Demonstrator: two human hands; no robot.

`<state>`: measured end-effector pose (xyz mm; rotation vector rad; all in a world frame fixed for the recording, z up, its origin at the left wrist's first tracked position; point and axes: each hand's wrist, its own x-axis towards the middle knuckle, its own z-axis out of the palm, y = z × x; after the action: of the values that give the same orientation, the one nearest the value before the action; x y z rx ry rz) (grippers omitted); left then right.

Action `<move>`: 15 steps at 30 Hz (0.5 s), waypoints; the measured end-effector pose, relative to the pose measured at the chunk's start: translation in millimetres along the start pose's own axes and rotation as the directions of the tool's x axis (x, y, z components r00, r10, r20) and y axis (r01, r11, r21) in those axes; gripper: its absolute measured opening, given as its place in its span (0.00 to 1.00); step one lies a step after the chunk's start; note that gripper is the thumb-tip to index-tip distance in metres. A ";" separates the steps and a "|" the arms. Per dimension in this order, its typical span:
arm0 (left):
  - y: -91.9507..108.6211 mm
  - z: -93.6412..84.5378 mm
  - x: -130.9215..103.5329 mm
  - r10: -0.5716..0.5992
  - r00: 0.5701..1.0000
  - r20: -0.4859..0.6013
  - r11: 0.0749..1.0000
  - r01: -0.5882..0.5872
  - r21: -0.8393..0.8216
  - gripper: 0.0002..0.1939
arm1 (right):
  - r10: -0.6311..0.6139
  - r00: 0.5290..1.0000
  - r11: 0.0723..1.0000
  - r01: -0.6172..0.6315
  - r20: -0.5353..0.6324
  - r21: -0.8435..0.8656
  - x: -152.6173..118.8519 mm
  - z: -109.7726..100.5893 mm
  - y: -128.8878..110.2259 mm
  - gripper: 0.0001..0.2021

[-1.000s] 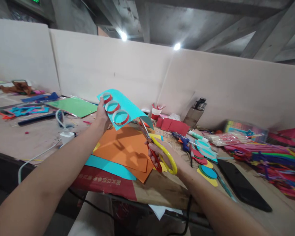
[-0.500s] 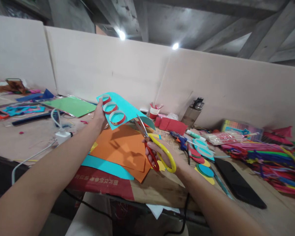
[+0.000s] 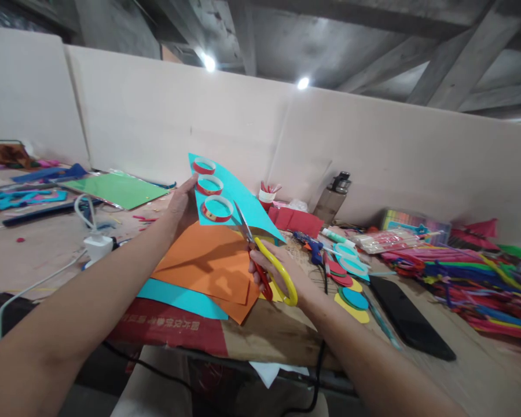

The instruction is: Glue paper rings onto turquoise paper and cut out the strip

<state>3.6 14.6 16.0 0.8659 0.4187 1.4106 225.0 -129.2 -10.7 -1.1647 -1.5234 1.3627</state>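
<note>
My left hand grips the left edge of a turquoise sheet, held up off the table and slightly bowed. Three short red-and-white rings sit in a row along its left side. Scissors with one red and one yellow handle are in my right hand, its fingers through the loops. Their blades point up and left at the sheet's near edge, close to the nearest ring; whether they bite into the sheet I cannot tell. Orange sheets lie below, over another turquoise sheet.
On the right are a glue gun, cut paper circles, a black phone and pipe cleaners. A bottle stands by the partition. Leftward lie a green sheet and a white charger with its cable.
The turquoise sheet has turned and shifted right with my left hand, and its curled right corner now points down to the right. The scissors' blades have come closer to the nearest ring.
</note>
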 end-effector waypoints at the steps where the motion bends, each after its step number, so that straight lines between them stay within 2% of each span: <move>1: -1.1 0.9 0.2 -0.019 0.999 0.027 1.000 0.018 0.009 0.20 | 0.003 1.000 1.000 -0.003 -0.008 0.011 -0.2 0.1 -0.1 0.25; 4: -4.9 2.3 3.3 -0.077 0.996 0.046 0.997 0.076 0.033 0.19 | 0.040 0.999 0.998 -0.038 -0.033 0.057 -1.1 0.9 -1.0 0.24; 7: -7.9 3.3 6.6 -0.110 0.993 -0.033 0.992 0.112 0.057 0.18 | 0.066 0.997 0.996 -0.063 -0.046 0.064 -1.9 1.9 -3.0 0.23; 13: -3.9 2.9 3.8 -0.142 0.982 -0.128 0.987 0.150 0.054 0.19 | 0.065 0.997 0.995 -0.068 -0.048 -0.067 -3.7 3.2 -9.0 0.22; 15: -1.5 1.8 2.3 -0.180 0.972 -0.152 0.981 0.188 0.046 0.16 | 0.075 0.996 0.993 -0.080 -0.055 -0.090 -4.2 3.6 -10.5 0.22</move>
<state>6.2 16.4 16.6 0.7528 0.6415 1.2992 221.3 -134.4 -0.7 -1.3187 -1.5323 1.3150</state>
